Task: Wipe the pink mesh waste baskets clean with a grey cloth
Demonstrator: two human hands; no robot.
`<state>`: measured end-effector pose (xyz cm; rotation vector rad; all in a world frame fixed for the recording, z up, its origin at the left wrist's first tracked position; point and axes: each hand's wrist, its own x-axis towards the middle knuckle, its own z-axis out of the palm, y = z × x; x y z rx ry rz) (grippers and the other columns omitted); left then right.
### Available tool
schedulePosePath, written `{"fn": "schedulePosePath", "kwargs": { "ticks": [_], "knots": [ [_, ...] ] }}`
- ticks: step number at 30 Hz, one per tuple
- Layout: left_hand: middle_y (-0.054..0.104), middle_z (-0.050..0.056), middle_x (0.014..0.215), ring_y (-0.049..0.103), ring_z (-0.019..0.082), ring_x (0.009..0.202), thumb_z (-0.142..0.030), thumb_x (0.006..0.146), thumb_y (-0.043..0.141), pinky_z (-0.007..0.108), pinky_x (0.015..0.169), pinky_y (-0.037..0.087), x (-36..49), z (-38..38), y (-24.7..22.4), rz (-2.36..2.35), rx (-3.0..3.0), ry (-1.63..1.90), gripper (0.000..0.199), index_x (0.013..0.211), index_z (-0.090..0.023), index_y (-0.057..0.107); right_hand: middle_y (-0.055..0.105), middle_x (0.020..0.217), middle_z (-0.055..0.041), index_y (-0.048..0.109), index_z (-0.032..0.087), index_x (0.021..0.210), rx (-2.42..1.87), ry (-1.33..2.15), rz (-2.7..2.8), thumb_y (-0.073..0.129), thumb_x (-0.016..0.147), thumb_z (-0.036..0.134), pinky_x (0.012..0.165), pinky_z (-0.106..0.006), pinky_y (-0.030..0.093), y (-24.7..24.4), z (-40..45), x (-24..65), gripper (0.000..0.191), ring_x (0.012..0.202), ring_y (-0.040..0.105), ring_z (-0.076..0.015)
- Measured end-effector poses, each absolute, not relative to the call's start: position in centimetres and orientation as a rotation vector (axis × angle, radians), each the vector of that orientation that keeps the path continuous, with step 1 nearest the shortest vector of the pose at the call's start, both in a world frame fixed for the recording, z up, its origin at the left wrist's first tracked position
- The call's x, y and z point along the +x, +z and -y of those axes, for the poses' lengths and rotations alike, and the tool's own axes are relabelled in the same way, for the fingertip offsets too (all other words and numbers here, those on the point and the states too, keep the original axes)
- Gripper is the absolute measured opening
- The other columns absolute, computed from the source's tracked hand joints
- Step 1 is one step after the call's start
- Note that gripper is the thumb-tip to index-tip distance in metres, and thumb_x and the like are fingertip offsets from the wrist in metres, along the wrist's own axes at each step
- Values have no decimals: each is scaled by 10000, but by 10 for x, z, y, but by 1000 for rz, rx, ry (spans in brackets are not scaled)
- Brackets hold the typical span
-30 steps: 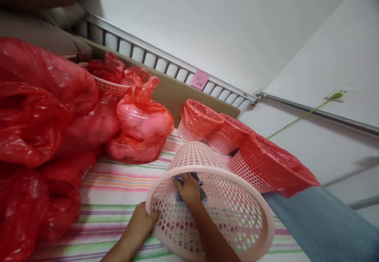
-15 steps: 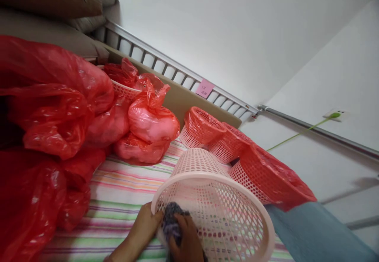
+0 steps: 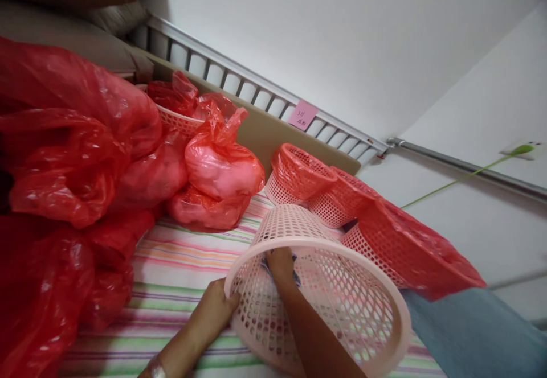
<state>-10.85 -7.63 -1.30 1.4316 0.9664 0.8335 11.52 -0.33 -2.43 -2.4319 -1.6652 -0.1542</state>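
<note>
A pink perforated basket point(image 3: 401, 332) lies tipped on the striped sheet, its wide mouth facing me. My left hand point(image 3: 217, 305) grips the left side of its rim, thumb over the edge. Deep inside the basket is my right hand point(image 3: 281, 264), its fingers closed on a dark grey-blue cloth point(image 3: 296, 274). Part of the cloth and the fingertips are hidden behind the hand and the basket's rim.
Red plastic bags point(image 3: 222, 167) pile up at the left. Baskets lined with red plastic point(image 3: 307, 173) stand behind and to the right. Beyond runs a metal rail point(image 3: 256, 90) with a pink note point(image 3: 303, 115). Blue fabric point(image 3: 478, 327) lies at lower right.
My right hand has moved from the basket's mouth deeper inside, taking the cloth along. My left hand still holds the rim. The view has shifted slightly.
</note>
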Motion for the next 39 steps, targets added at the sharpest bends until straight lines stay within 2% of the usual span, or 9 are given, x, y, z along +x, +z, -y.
{"fn": "schedulePosePath", "kwargs": {
  "ticks": [4,7,13,18,25,31,34,37,39],
  "knots": [
    [731,143,921,649,291,892,-458,793,496,335,772,500,-99,87,-25,-896,1261,870,452,922,-66,682,627,1108,-169,634,117,1082,-2451,-119,1628,471,817,301,929,-359,370,-23,2,119,361,1083,543,-284],
    [739,136,873,656,294,899,-547,822,452,332,782,508,-90,96,-32,-825,1198,837,546,926,-66,688,648,1056,-144,621,121,1098,-2428,-85,1616,476,811,304,910,-337,396,-16,13,109,370,1034,573,-261],
    [739,119,868,645,283,920,-579,817,457,309,809,494,-94,96,-25,-857,1180,893,581,963,-65,686,602,1143,-131,548,131,1204,-2206,-26,1706,463,805,278,972,-338,383,-34,103,63,434,1113,532,-250],
    [735,114,889,643,267,882,-563,832,450,292,779,491,-100,95,-17,-854,1227,905,558,929,-65,681,544,1239,-94,532,233,1243,-2011,77,1961,546,723,250,998,-371,380,-49,171,54,520,1183,485,-267],
    [741,91,903,651,263,870,-493,860,465,290,772,487,-112,84,-6,-880,1403,917,497,1043,-84,682,595,1122,-129,555,138,1209,-2301,-107,1753,476,780,231,971,-335,369,-15,76,81,446,1095,518,-256],
    [735,92,989,651,254,918,-478,860,479,321,851,479,-120,75,-5,-894,1412,936,463,1074,-120,680,610,1109,-211,618,63,1103,-2428,-129,1616,458,823,318,932,-387,368,-25,2,107,411,1086,521,-314],
    [715,127,1067,642,283,978,-513,800,542,354,879,486,-108,79,-25,-902,1251,937,522,1093,-98,663,617,1127,-190,624,91,1110,-2424,-81,1616,480,815,325,927,-363,370,-27,-6,114,403,1100,523,-298],
    [732,152,998,655,305,954,-556,746,582,363,842,513,-91,89,-48,-813,1119,893,606,1088,-61,658,627,1151,-129,626,160,1124,-2390,-25,1647,475,821,314,928,-322,374,-21,-2,115,372,1101,537,-253],
    [743,152,947,665,305,928,-559,755,573,364,828,519,-84,94,-55,-784,1098,890,613,1088,-52,660,640,1120,-121,615,152,1134,-2370,-6,1663,472,820,305,925,-311,383,-17,9,108,378,1072,557,-239]
  ]
}}
